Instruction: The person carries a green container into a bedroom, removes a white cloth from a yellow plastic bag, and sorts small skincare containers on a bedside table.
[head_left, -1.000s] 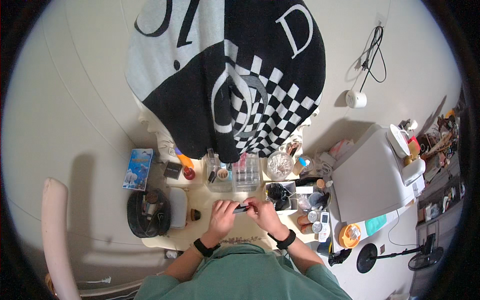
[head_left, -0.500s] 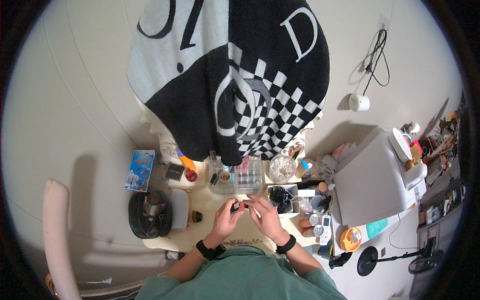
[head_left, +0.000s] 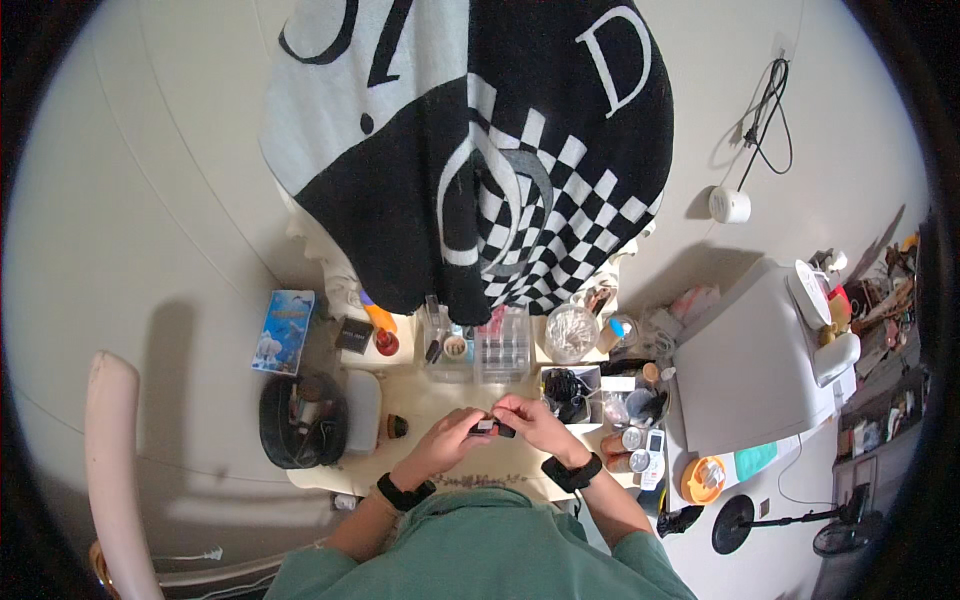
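Over the front of the cream table, my left hand (head_left: 446,442) is closed on a small dark tube-like item (head_left: 485,427) with a pale label and a reddish part. It looks like a lipstick, but it is too small to be sure. My right hand (head_left: 540,428) meets it from the other side, its fingers curled together at the item's right end, where a black piece (head_left: 506,431) shows under them. Fingers cover much of the item. Beyond both hands stands a clear compartment organizer (head_left: 503,362) containing small cosmetics.
A black mesh basket (head_left: 290,452) and a small brown-and-black object (head_left: 397,427) are on the left. To the right are a white box of black cables (head_left: 590,412), a tub of cotton swabs (head_left: 572,335), cans (head_left: 622,440) and a remote (head_left: 654,456). A checkered towel (head_left: 560,190) hangs behind.
Both hands have come slightly nearer to my body and closer together, turning the small item. The right fingers, stretched out before, are now curled in at it. The view has shifted a little.
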